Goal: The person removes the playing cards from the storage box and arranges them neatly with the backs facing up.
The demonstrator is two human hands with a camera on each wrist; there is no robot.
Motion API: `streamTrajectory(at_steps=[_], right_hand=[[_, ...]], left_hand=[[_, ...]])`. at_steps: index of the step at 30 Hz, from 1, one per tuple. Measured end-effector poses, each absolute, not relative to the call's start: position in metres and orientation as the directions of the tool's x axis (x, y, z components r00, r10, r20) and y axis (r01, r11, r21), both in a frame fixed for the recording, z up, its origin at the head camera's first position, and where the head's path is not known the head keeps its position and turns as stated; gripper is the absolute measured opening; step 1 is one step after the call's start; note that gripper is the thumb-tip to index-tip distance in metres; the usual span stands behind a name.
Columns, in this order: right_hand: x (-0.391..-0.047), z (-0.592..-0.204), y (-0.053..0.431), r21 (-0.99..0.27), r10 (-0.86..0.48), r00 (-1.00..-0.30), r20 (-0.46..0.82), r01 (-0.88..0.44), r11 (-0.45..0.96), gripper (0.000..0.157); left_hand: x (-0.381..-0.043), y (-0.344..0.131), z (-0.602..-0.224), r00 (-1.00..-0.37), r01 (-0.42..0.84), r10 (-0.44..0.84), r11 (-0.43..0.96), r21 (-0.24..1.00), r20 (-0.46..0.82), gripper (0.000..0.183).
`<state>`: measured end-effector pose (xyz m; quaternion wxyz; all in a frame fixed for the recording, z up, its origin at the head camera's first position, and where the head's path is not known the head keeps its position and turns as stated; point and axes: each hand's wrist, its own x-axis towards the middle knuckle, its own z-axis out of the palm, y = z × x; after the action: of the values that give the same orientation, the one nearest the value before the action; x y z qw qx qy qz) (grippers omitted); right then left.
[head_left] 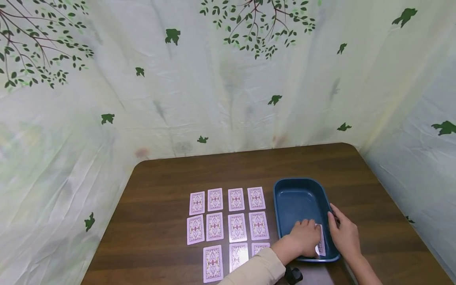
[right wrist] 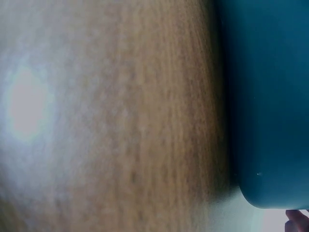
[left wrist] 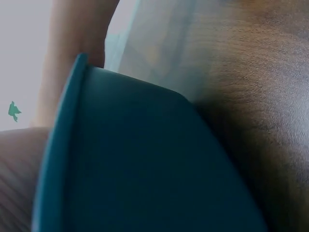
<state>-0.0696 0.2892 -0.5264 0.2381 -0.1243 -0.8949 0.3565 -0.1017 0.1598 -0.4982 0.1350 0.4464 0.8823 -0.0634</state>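
Note:
A dark blue tray (head_left: 301,181) stands on the right part of the table. My left hand (head_left: 303,237) reaches over its near left corner, fingers curled at a playing card (head_left: 322,240) near the right wall inside. Part of that card is hidden behind the fingers, and a white edge shows beside them. At the tray's right side my right hand (head_left: 344,235) grips the rim, its thumb and forefinger right at the edge. The tray's outer wall fills much of the left wrist view (left wrist: 145,154) and the right side of the right wrist view.
Left of the tray, several playing cards (head_left: 215,226) lie face down in rows, patterned in pink and purple. My left sleeve (head_left: 258,271) overlaps the nearest row. A black device (head_left: 293,275) sits below the left wrist. A leaf-printed curtain (head_left: 228,99) hangs behind the wooden table (head_left: 156,221).

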Motion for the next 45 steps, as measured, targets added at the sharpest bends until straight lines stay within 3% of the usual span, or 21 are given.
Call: streamTrajectory(at_steps=[14, 17, 22, 29, 36, 45], right_hand=[[-0.07, -0.526, 0.289, -0.696, 0.394, -0.86, 0.326, 0.064, 0.715, 0.032], [-0.07, -0.526, 0.289, -0.696, 0.392, -0.862, 0.322, 0.064, 0.715, 0.032], [-0.07, -0.525, 0.288, -0.694, 0.389, -0.864, 0.319, 0.067, 0.717, 0.033], [-0.069, -0.526, 0.288, -0.697, 0.389, -0.872, 0.298, 0.08, 0.713, 0.033], [-0.069, -0.525, 0.288, -0.699, 0.391, -0.877, 0.278, 0.095, 0.709, 0.034], [-0.069, -0.526, 0.288, -0.686, 0.385, -0.883, 0.269, 0.105, 0.72, 0.034]], left_hand=[[-0.11, 0.17, -0.514, -0.618, 0.769, 0.756, 0.639, 0.034, -0.216, 0.066], [-0.11, 0.17, -0.514, -0.627, 0.756, 0.746, 0.652, 0.055, -0.224, 0.07], [-0.108, 0.17, -0.513, -0.622, 0.755, 0.748, 0.652, 0.079, -0.23, 0.076], [-0.107, 0.167, -0.512, -0.589, 0.785, 0.774, 0.616, 0.066, -0.231, 0.065], [-0.112, 0.164, -0.513, -0.597, 0.776, 0.772, 0.625, 0.088, -0.217, 0.082], [-0.116, 0.154, -0.507, -0.588, 0.789, 0.799, 0.601, 0.125, -0.128, 0.083]])
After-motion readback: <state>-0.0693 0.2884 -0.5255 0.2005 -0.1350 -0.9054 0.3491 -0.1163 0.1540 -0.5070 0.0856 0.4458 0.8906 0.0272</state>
